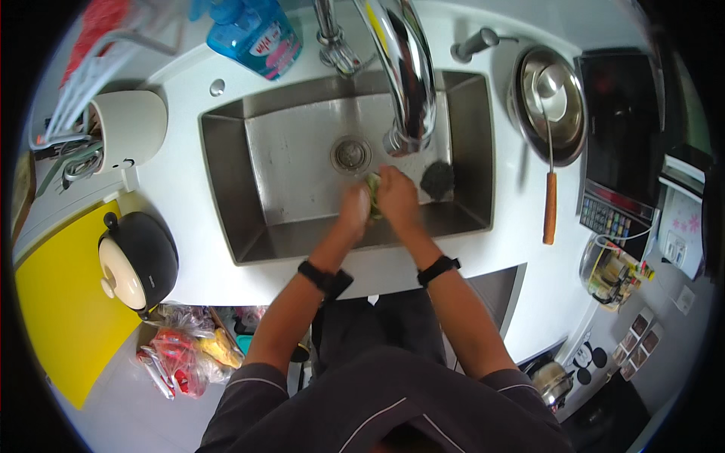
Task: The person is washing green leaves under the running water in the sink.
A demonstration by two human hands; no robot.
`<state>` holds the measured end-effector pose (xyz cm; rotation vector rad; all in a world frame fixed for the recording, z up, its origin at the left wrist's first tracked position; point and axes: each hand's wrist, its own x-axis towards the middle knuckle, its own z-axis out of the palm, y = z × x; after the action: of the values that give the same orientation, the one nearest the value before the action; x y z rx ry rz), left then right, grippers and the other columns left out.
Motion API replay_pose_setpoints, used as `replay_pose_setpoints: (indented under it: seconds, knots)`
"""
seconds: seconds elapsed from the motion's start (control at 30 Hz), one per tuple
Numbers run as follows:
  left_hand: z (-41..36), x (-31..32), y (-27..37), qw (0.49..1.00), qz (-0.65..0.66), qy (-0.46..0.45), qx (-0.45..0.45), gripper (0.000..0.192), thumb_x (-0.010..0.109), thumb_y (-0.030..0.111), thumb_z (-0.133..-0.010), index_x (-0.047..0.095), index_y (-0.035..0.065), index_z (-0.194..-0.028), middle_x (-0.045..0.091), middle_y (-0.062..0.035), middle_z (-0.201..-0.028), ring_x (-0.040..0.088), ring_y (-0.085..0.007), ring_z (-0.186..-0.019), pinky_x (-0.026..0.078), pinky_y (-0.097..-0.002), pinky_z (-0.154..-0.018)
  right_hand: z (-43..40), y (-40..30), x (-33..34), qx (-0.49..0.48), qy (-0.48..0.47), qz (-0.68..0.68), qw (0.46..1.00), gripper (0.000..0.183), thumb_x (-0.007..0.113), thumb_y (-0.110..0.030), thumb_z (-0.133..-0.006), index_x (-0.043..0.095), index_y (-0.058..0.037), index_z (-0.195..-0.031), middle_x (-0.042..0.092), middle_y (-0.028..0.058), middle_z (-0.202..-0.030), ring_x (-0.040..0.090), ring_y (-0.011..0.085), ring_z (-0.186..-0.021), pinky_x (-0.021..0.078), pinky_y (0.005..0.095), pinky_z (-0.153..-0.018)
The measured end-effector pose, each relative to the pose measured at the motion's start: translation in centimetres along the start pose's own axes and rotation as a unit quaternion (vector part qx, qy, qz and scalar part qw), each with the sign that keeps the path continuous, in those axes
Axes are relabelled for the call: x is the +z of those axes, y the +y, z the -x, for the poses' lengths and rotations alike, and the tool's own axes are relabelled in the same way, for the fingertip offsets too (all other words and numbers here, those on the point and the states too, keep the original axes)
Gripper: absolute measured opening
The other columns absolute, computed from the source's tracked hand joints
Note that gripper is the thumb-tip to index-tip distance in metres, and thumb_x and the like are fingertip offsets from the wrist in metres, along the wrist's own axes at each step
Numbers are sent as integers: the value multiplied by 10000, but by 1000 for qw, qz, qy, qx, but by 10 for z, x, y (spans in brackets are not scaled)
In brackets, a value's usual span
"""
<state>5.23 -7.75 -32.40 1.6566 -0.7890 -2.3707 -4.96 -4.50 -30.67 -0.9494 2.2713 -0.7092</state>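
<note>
Over the front part of a stainless steel sink (294,158), my left hand (355,206) and my right hand (398,197) are close together. Both grip a small pale green item (374,193) from its two sides. My fingers and motion blur hide most of it, so its exact kind cannot be told. The chrome faucet (410,73) reaches over the basin, its spout just beyond my right hand. Ahead of my hands lies the drain (351,154). A dark scouring pad (438,180) rests on the sink floor to the right of my right hand.
Behind the sink stands a blue soap bottle (257,42). Metal bowls (518,113) with a wooden-handled ladle (550,206) sit at right, beside a black microwave (623,124). At left are a white utensil holder (136,127) and a black lidded pot (153,260).
</note>
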Motion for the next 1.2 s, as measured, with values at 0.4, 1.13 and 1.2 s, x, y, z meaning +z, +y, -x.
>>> replay_pose_setpoints:
  seconds: [0.4, 1.13, 1.2]
  knots:
    - [31, -6, 53, 994, 65, -52, 64, 474, 394, 519, -934, 534, 100, -1104, 552, -34, -953, 507, -139, -756, 440, -287, -579, -126, -107, -114, -302, -48, -133, 943, 622, 703, -164, -802, 390, -47, -1327, 571, 139, -902, 603, 162, -692, 480, 296, -654]
    - [65, 38, 116, 960, 277, -31, 23, 249, 354, 321, -981, 513, 130, -969, 500, 15, -824, 398, -77, -632, 238, -207, -409, -146, -88, -65, -247, -58, -306, 917, 164, 585, -145, -929, 510, -5, -971, 687, 147, -782, 700, 222, -737, 517, 289, -591]
    - [64, 37, 116, 960, 279, -22, 18, 248, 356, 321, -979, 511, 128, -970, 500, 13, -824, 399, -78, -631, 236, -208, -408, -142, -90, -65, -340, 10, -163, 926, 160, 584, -140, -928, 512, -3, -969, 687, 148, -786, 699, 224, -724, 515, 288, -587]
